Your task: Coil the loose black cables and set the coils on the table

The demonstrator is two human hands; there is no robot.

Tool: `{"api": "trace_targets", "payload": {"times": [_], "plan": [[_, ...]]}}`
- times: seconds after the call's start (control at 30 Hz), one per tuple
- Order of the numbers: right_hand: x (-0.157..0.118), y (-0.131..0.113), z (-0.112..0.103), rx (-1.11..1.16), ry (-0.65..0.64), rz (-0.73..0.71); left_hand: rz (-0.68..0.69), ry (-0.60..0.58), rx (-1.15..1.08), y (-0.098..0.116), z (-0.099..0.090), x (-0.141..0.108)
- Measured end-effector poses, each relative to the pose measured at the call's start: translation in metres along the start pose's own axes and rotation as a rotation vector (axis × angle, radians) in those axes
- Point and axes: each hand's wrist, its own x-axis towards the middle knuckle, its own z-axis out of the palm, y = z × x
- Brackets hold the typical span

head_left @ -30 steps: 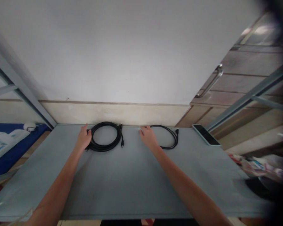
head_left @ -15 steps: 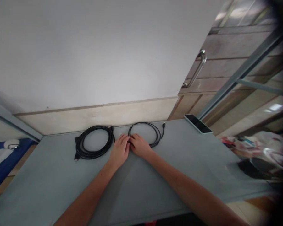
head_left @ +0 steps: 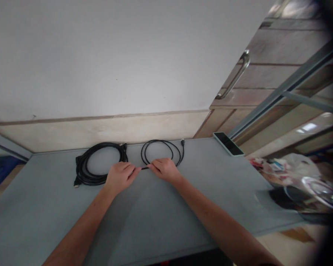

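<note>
The cable (head_left: pixel 144 168) lies at the centre of the frame, its loop resting on the table (head_left: pixel 155 218) and a short stretch drawn straight between two grasping hands. Both forearms rise from the lower edge and lean inward. The left hand (head_left: pixel 120 176) is palm down with fingers curled, thumb pointing right, pinching the cable; it overlaps the near right edge of the thicker coil (head_left: pixel 93 180), left of centre. The right hand (head_left: pixel 165 169), also palm down, grips the cable at the loop's near side, thumb pointing left. Half a second ago the hands met; now the left has moved away leftward, opening a gap with cable showing across it. Farther back, a phone (head_left: pixel 228 144) lies right of centre, and the wall (head_left: pixel 127 66) fills the top.
</note>
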Motion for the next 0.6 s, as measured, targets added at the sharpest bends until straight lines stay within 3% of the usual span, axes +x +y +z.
{"api": "trace_targets", "payload": {"times": [0.2, 0.43, 0.5, 0.6], "plan": [[0.002, 0.027, 0.002, -0.073, 0.138, 0.085, -0.020, 0.302, 0.142, -0.038, -0.021, -0.008], [-0.004, 0.059, -0.002, -0.127, 0.208, 0.212, -0.248, 0.535, 0.185, -0.080, -0.048, -0.028], [-0.007, 0.070, -0.006, -0.140, 0.233, 0.289, -0.310, 0.582, 0.226, -0.088, -0.052, -0.033], [-0.010, 0.082, -0.010, -0.140, 0.278, 0.402, -0.325, 0.556, 0.282, -0.093, -0.051, -0.037]]}}
